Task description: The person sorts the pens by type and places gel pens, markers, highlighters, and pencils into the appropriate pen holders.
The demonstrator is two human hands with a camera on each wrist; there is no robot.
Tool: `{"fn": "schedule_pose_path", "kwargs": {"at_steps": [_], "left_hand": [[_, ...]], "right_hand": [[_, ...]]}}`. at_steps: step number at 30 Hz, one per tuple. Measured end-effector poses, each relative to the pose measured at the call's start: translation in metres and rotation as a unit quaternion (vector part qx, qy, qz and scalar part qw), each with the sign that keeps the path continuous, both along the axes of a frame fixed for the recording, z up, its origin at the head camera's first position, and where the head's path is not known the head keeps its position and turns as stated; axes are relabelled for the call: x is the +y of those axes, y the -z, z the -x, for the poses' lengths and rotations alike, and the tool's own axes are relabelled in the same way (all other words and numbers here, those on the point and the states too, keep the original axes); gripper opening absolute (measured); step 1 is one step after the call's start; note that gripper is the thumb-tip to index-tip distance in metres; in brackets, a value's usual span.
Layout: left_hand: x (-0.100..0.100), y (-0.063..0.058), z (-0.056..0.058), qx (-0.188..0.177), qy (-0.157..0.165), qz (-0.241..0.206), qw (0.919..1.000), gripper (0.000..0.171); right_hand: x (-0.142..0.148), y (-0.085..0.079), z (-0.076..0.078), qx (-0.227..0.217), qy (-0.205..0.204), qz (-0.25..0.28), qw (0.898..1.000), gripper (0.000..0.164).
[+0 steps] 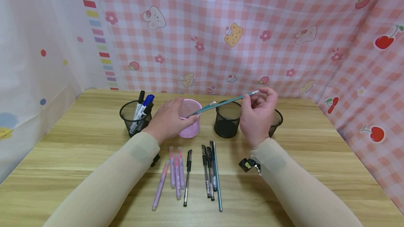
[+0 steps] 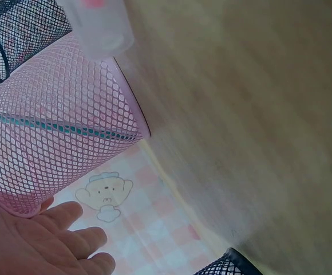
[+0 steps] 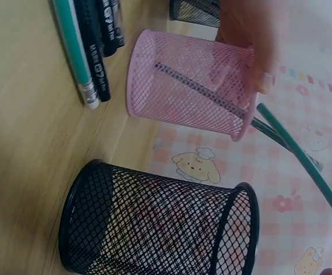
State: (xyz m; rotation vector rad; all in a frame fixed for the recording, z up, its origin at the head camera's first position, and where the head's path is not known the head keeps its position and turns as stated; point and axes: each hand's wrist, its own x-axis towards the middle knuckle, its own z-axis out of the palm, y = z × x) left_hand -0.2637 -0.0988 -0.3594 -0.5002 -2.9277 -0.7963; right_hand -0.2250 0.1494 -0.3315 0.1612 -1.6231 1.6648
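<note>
My left hand [image 1: 167,118] holds the rim of a pink mesh pen cup [image 1: 190,131], its thumb along the near edge. Inside this cup leans a teal pencil [image 3: 200,89], its eraser end sticking out past the rim. Between the fingertips of my right hand [image 1: 259,116], a second teal pencil [image 3: 306,159] is pinched near its white eraser. That pencil slants down leftward, its lower end at the pink cup's mouth. Just left of the right hand stands a black mesh cup [image 1: 227,129] with nothing visible inside.
A black mesh cup [image 1: 126,119] with several markers [image 1: 139,115] stands at left; another black cup [image 1: 277,120] is partly behind my right hand. In front lie several purple highlighters [image 1: 161,185], several black pens [image 1: 206,174] and a teal pencil [image 1: 218,181]. A patterned curtain [image 1: 202,62] hangs behind.
</note>
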Motion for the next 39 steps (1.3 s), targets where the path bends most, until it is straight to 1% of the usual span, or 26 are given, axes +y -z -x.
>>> {"fn": "schedule_pose_path", "kwargs": {"at_steps": [5, 11, 20, 29, 39], "left_hand": [[0.000, 0.000, 0.000, 0.003, 0.003, 0.002, 1.0000, 0.098], [0.000, 0.000, 0.001, 0.001, 0.002, 0.003, 1.0000, 0.099], [0.000, 0.000, 0.000, 0.005, 0.000, -0.002, 1.0000, 0.097], [0.000, 0.000, 0.001, 0.005, -0.001, -0.004, 1.0000, 0.096], [0.000, 0.000, 0.001, -0.002, -0.003, 0.002, 1.0000, 0.099]], "right_hand": [[-0.004, 0.003, 0.003, -0.021, -0.003, -0.037, 0.999, 0.030], [-0.010, 0.004, 0.006, -0.052, -0.003, -0.088, 0.995, 0.028], [-0.020, 0.001, 0.011, -0.082, -0.032, -0.119, 0.989, 0.029], [-0.030, 0.002, 0.014, -0.123, -0.024, -0.172, 0.977, 0.028], [-0.037, 0.000, 0.019, -0.168, -0.047, -0.226, 0.958, 0.028]]}}
